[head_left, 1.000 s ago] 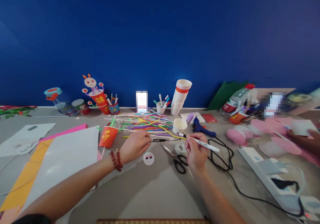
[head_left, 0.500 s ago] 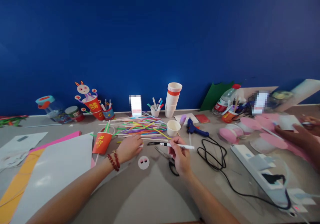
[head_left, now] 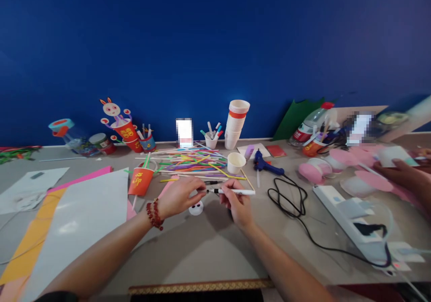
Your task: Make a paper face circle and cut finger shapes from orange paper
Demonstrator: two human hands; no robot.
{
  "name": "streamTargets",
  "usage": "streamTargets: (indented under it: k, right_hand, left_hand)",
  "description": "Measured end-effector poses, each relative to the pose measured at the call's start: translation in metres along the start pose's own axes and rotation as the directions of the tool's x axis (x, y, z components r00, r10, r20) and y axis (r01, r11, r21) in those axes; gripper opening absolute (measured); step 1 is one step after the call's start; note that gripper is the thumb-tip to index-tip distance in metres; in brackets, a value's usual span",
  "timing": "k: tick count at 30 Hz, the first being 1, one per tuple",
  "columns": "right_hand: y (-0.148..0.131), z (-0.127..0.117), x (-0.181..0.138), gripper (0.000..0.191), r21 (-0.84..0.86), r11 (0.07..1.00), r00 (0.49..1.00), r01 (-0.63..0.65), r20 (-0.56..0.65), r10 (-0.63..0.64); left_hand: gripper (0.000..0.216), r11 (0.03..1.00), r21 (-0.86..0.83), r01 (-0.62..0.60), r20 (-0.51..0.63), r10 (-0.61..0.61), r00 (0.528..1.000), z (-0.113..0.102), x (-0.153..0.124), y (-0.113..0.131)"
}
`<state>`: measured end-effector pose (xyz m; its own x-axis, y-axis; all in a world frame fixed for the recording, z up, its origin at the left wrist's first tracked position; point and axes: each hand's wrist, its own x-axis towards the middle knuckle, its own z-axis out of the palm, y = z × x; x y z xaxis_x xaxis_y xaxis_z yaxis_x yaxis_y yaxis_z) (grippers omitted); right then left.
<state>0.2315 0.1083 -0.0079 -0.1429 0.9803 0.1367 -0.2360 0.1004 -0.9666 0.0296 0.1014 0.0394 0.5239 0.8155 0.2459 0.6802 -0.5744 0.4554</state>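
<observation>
My right hand (head_left: 236,203) grips a white marker (head_left: 244,192) by its barrel, with the black end pointing left. The fingertips of my left hand (head_left: 182,196), red beads at the wrist, are pinched at that black end; the exact contact is small and partly hidden. Below my left fingers lies a small white paper disc (head_left: 196,208) with two dark eyes, its upper edge covered. A black pen (head_left: 213,182) rests just behind the fingers. Beyond are colourful pipe cleaners (head_left: 191,162) and an open white paper cup (head_left: 236,163). The scissors are mostly hidden by my right hand.
A stack of paper cups (head_left: 236,124) stands near the wall. To the right are a blue glue gun (head_left: 266,164), its black cord and a power strip (head_left: 350,223). Another person's hand (head_left: 397,174) works at far right. Left are a red cup (head_left: 140,181) and white sheets (head_left: 81,216).
My left hand has risen and moved right to the marker's black end, partly covering the disc. My right hand has shifted slightly left with the marker. The view has tilted down a little.
</observation>
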Motion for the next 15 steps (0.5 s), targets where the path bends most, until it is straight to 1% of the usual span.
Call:
streamTargets:
  k: [3,8,12,15]
  right_hand:
    - [-0.001,0.002,-0.002,0.023,0.003,1.000,1.000,-0.016,0.011,0.016]
    - [0.003,0.002,-0.006,0.023,0.053,0.999,0.995,-0.010,0.099,0.004]
    - [0.008,0.001,-0.007,0.022,0.094,0.995,0.997,0.008,0.078,-0.016]
    - [0.012,0.002,-0.007,0.022,0.113,0.993,0.998,-0.024,0.057,0.018]
  left_hand:
    - [0.011,1.000,-0.018,-0.012,0.003,0.012,1.000,-0.002,0.000,0.004]
    - [0.014,0.996,-0.090,0.002,0.022,0.000,1.000,-0.006,0.000,0.012]
    - [0.021,0.998,-0.057,0.005,0.081,0.000,0.997,-0.007,0.002,0.012]
    - [0.027,0.999,-0.040,0.015,0.133,-0.010,0.991,-0.006,0.003,0.010]
